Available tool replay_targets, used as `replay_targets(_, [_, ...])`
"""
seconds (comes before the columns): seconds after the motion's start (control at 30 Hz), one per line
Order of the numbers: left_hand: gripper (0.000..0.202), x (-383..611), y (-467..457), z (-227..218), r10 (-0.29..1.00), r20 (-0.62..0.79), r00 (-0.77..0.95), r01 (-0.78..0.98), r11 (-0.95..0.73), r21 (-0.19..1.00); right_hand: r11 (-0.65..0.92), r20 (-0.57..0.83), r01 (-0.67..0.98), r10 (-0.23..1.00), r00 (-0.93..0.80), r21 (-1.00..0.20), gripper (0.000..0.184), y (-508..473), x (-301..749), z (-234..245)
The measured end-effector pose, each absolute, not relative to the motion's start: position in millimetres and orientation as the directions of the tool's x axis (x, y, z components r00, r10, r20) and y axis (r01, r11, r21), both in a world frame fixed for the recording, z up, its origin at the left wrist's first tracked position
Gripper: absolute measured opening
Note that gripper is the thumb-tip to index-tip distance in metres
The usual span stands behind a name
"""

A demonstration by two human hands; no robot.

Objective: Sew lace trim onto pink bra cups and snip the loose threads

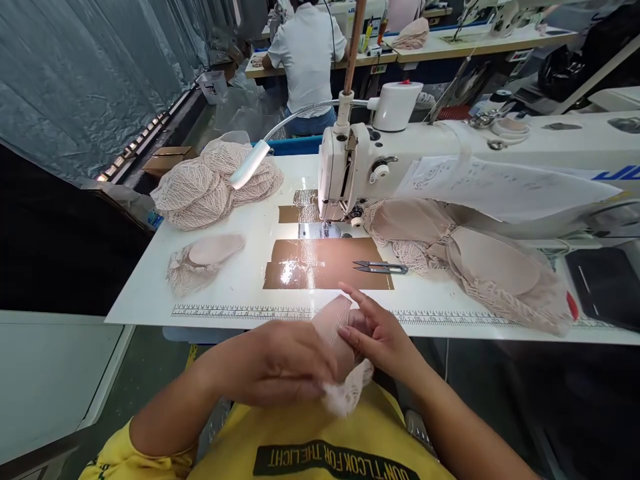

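Close to my chest, both hands hold one beige padded cup with a lace edge (334,328), just in front of the table's near edge. My left hand (285,363) is curled over the piece from the left, its fingers closed round the lace that hangs below. My right hand (377,333) pinches the cup's right side, with the forefinger stretched forward. A small pair of thread snips (381,268) lies on the brown taped patch (320,263) ahead of my right hand. The sewing machine (360,167) stands behind it.
A heap of lace cups (210,183) lies at the back left of the white table (150,293), a single cup (203,260) nearer. More beige pieces (480,267) pile up right of the needle. A person in white (307,53) sits at another bench behind.
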State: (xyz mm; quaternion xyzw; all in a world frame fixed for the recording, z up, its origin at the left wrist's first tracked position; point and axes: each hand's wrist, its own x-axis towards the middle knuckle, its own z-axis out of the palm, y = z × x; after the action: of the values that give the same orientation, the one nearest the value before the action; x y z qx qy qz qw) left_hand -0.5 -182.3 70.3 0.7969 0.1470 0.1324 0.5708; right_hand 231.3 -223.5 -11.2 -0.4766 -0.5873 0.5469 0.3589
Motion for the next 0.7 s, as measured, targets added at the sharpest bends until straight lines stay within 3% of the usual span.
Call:
replay_targets(0.07, [0.021,4.6,-181.1,58.4,0.589,0.09,0.803,0.19,-0.397,0.898,0.055,0.002,0.16,0.95,-0.312,-0.986,0.051,-223.3,228.8,-8.4])
replay_targets(0.17, [0.021,11.0,-175.6,32.7,0.654,0.071,0.753,0.18,-0.308,0.934,0.15,0.096,0.11,0.916,-0.389,-0.983,0.029,-220.4,227.7,-4.6])
replay_targets(0.33, [0.03,15.7,-175.7,12.8,0.806,0.049,0.59,0.152,-0.171,0.974,0.032,0.011,0.031,0.846,-0.533,-0.999,0.058,-215.7,237.5,-2.9])
replay_targets(0.4, [0.033,16.3,-178.1,12.6,0.826,0.04,0.562,0.172,-0.164,0.971,0.027,0.026,-0.006,0.837,-0.547,-1.0,0.062,-214.6,240.7,-2.4])
replay_targets(0.6, [0.032,21.7,-180.4,12.3,0.809,0.054,0.586,0.195,-0.206,0.959,-0.054,-0.063,0.034,0.893,-0.445,-0.998,0.03,-213.1,229.8,-3.9])
replay_targets(0.7, [0.039,20.3,-180.1,11.7,0.861,0.007,0.509,0.19,-0.12,0.974,-0.16,-0.119,-0.078,0.918,-0.378,-0.984,0.029,-215.8,224.6,-8.2])
